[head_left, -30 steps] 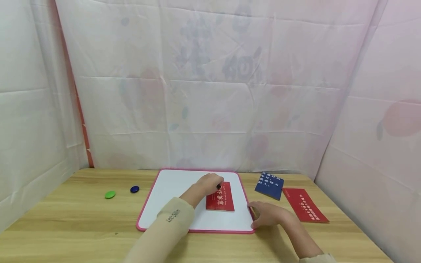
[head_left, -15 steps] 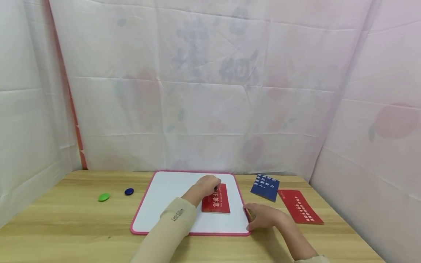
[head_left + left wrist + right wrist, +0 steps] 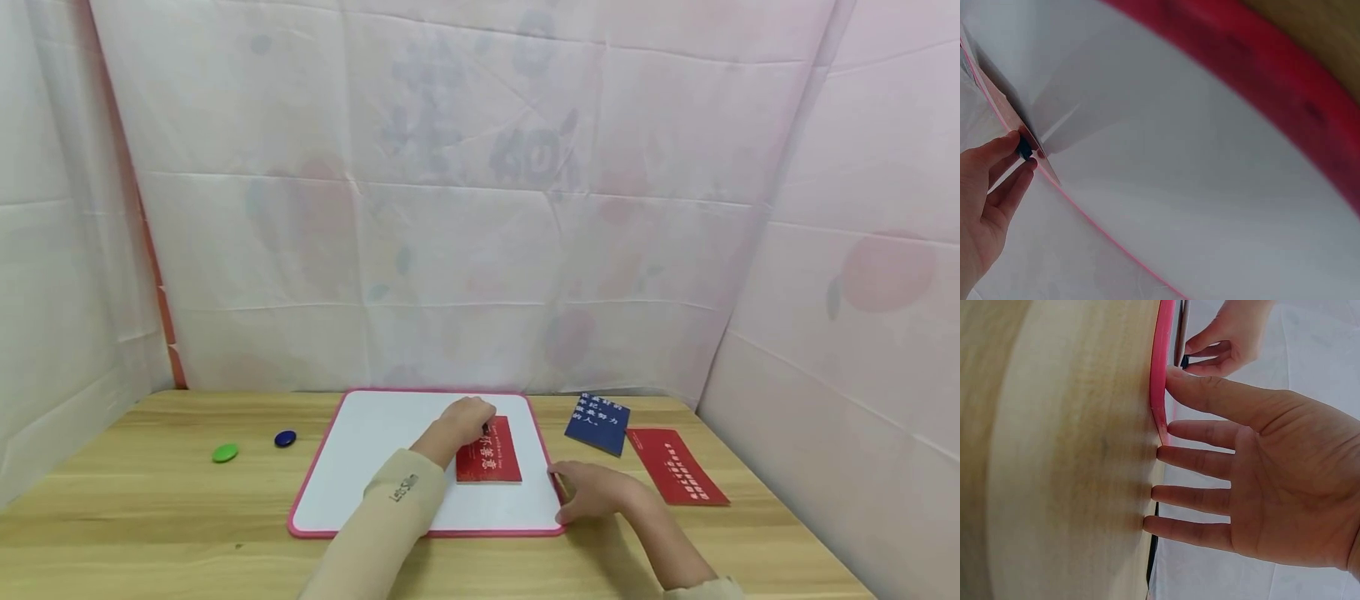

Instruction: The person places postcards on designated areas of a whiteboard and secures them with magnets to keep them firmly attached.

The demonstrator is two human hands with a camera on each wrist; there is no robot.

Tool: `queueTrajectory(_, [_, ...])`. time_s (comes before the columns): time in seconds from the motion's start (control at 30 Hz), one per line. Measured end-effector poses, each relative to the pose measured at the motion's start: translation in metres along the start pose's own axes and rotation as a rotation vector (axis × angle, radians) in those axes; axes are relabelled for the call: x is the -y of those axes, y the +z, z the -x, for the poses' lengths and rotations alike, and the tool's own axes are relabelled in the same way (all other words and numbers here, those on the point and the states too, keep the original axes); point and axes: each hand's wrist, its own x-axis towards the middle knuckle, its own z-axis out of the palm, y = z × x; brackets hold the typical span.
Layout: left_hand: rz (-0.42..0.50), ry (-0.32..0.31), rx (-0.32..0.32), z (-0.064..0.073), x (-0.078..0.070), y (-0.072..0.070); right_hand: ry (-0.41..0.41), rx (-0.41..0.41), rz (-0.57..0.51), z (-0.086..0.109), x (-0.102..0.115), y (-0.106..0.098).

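On a wood-grain table (image 3: 135,517) lies a pink-framed whiteboard (image 3: 367,450). Right hand (image 3: 596,490): fingers extended and spread, touching the whiteboard's right edge. Left hand (image 3: 468,417): over the whiteboard, in a narrow pinch. A red card (image 3: 678,468) and a blue card (image 3: 597,423) lie right of the whiteboard; a second red card (image 3: 495,458) is on it, right of centre. To the left: a green disc (image 3: 225,452) and a blue disc (image 3: 285,438). Smallest item: a dark piece (image 3: 1024,149), held between left thumb and fingertips at the second red card's far half
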Motion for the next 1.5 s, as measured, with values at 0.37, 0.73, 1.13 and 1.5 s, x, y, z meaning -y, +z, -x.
queueTrajectory(0.37, [0.048,-0.058,0.004,0.007,0.004,0.001,-0.003,0.006,0.002,-0.001,0.001,0.001])
queueTrajectory(0.73, [0.221,-0.107,0.011,0.006,0.019,0.015,0.010,0.013,0.000,-0.001,-0.001,-0.002])
queueTrajectory(1.13, [0.198,-0.104,0.019,0.021,0.009,0.001,-0.034,-0.010,0.010,0.000,-0.003,-0.001])
queueTrajectory(1.5, [0.063,-0.144,-0.035,0.011,0.004,0.007,-0.027,0.011,-0.003,0.000,-0.004,-0.001])
